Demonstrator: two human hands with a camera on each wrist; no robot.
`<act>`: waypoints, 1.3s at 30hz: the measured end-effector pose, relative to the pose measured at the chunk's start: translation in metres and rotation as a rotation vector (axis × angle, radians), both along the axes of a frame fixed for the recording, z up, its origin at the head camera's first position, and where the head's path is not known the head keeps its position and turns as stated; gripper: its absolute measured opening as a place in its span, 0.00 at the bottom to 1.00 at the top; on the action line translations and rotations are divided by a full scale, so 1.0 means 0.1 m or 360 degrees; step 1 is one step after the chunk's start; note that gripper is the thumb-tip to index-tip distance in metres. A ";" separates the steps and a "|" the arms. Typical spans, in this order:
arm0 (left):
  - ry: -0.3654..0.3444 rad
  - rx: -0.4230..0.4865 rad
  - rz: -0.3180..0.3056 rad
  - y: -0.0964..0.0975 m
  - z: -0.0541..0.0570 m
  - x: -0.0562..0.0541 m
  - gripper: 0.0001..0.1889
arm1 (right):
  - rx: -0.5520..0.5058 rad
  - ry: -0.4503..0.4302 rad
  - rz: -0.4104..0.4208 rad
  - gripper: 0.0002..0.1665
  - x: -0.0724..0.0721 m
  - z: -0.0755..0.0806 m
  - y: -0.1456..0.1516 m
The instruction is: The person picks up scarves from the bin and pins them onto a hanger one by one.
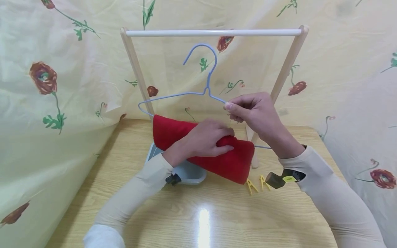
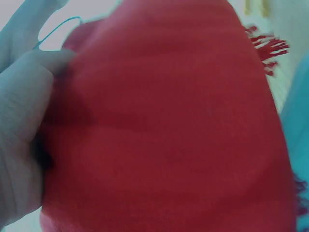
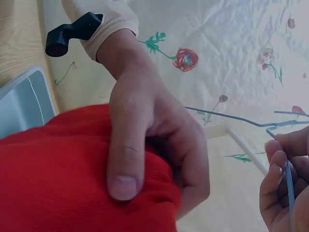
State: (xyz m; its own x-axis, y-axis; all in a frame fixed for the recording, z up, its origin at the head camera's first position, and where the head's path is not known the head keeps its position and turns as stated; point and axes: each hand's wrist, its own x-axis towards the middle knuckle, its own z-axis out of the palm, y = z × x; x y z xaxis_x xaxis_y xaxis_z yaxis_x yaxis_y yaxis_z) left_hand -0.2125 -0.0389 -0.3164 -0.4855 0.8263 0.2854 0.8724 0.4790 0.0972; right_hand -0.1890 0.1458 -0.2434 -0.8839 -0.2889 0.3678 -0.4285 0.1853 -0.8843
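A blue wire hanger [image 1: 208, 81] is held up in front of the rack, its hook at the top. My right hand [image 1: 255, 115] pinches the hanger's right shoulder between thumb and fingers. Folded red cloth, a scarf [image 1: 237, 162] with fringe [image 2: 271, 48] in the left wrist view, hangs at the hanger's lower part; wire comes out at both of its sides. The lower bar itself is hidden by the fabric. With the thumb on the near face and fingers curled over the upper edge, my left hand [image 1: 206, 137] grips the scarf, as the right wrist view also shows.
Behind the hanger stands a rack with a white rod [image 1: 214, 33] and wooden posts. A grey-blue basin [image 1: 193, 179] sits under the scarf, partly covered. Two yellow clothespins [image 1: 252, 187] lie on the wooden table [image 1: 155, 213] at the right. Flowered fabric surrounds the table.
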 end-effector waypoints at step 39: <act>-0.0186 0.1176 -0.0185 -0.30 -0.11 -0.06 0.18 | 0.0178 0.0000 0.0113 0.09 0.09 -0.07 -0.05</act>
